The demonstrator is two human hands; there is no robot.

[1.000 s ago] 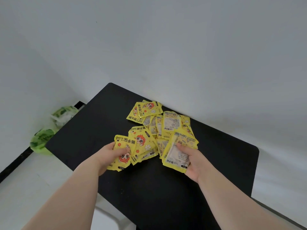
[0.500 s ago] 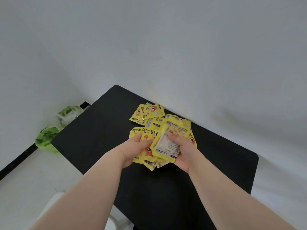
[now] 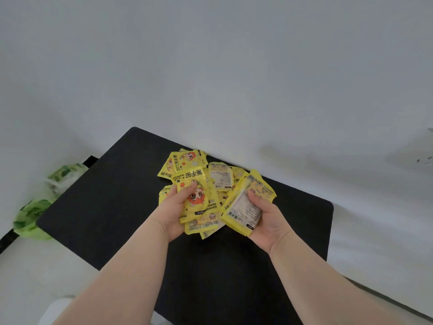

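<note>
Both hands are raised over the black table, each closed around yellow hand-warmer packets. Off the table's edge at nine o'clock, green plastic bags lie on the pale floor. Moving right, the left hand has its fingers curled beneath a face-up packet and its thumb pressed on the cartoon print, the packet pointing toward twelve o'clock. Whether the packets just under it are also in that grip cannot be told. At one o'clock from this hand, the loose pile of overlapping packets lies on the table near its far edge by the white wall. At three o'clock from the left hand, and apart from it, the right hand grips a stack of packets, label side up. The thumb lies across the top and the stack leans toward one o'clock.
</note>
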